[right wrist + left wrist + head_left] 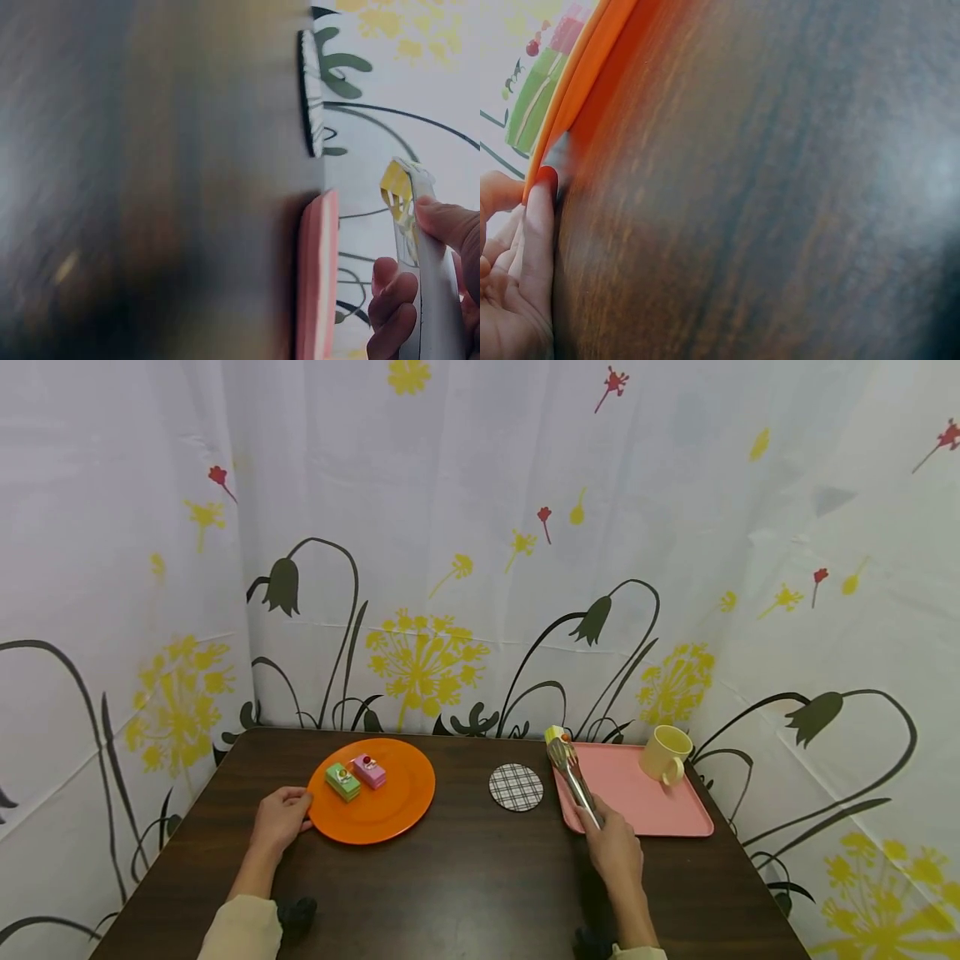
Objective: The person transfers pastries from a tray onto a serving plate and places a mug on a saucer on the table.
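On the orange plate (pixel 405 802) sit a green cake piece (pixel 342 782) and a pink cake piece (pixel 370 771), each with a small topping. My left hand (pixel 279 817) pinches the plate's left rim, thumb above and a finger beneath, as the left wrist view shows. My right hand (pixel 613 847) grips metal tongs (pixel 576 778), whose tips hold a yellow cake piece (pixel 556 735) over the far left corner of the pink tray (pixel 615 785). In the right wrist view the yellow cake piece (pixel 396 184) shows at the end of the tongs.
A yellow mug (pixel 666 753) stands at the far right of the tray. Between plate and tray lies a round checked coaster (pixel 516 787). The dark wooden table (pixel 450 893) ends at the back against a flower-printed curtain (pixel 480 543).
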Motion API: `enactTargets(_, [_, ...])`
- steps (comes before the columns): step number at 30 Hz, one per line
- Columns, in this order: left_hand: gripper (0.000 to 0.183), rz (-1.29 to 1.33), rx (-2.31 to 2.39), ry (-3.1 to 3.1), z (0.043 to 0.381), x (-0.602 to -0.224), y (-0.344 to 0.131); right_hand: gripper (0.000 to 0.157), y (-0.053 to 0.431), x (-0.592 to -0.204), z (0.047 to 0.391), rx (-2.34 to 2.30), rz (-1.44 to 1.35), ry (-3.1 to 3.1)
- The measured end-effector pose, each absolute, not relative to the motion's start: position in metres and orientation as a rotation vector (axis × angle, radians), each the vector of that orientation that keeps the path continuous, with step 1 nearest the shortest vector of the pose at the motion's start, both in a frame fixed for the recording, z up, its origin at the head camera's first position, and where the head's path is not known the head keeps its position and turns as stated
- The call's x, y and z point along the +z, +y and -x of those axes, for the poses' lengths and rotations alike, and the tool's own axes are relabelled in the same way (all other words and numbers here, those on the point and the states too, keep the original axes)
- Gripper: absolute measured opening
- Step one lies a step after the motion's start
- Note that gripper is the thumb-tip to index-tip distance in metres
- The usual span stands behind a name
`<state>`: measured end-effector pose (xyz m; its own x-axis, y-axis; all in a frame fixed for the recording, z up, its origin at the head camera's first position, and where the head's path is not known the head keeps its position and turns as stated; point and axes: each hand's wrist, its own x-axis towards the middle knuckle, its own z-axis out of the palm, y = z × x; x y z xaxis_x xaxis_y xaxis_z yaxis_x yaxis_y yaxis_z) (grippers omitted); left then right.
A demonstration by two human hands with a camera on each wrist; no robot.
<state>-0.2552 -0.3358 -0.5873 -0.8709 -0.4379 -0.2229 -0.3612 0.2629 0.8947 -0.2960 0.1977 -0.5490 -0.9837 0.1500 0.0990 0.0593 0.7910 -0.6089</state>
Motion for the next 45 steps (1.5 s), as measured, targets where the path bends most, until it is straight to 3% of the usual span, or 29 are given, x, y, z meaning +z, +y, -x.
enactTargets(45, [0.050,-0.725,-1.703,-2.453,0.252,-0.586,-0.336,0.050,0.041,-0.557,0.282,0.955,-0.188,-2.885])
